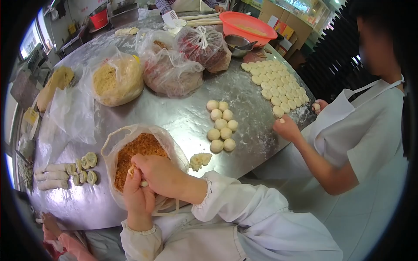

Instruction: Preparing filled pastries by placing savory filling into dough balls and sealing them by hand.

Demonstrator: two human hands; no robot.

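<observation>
My left hand (139, 197) cups a small piece of filled dough (132, 170) from below, thumb up. On the same piece, the fingers of my right hand (165, 176) close from above, covering most of it. Both hands are over an open plastic bag (174, 148) of crumbly reddish-brown filling (140, 148). Right of the bag lie torn dough scraps (200, 160). Beyond these, smooth round dough balls (220, 124) stand in two touching columns. To the left are short dough rolls (54, 176) and cut dough pieces with a spiral, greenish inside (91, 160).
A co-worker's hands (287, 129) hold dough beside rows of flattened dough rounds (277, 83). Other people's hands show at the lower left (70, 243) and far edge. Bags of yellow crumbly mix (111, 81) and dark filling (173, 73), a metal bowl (237, 49) and a red basin (249, 27) stand farther back.
</observation>
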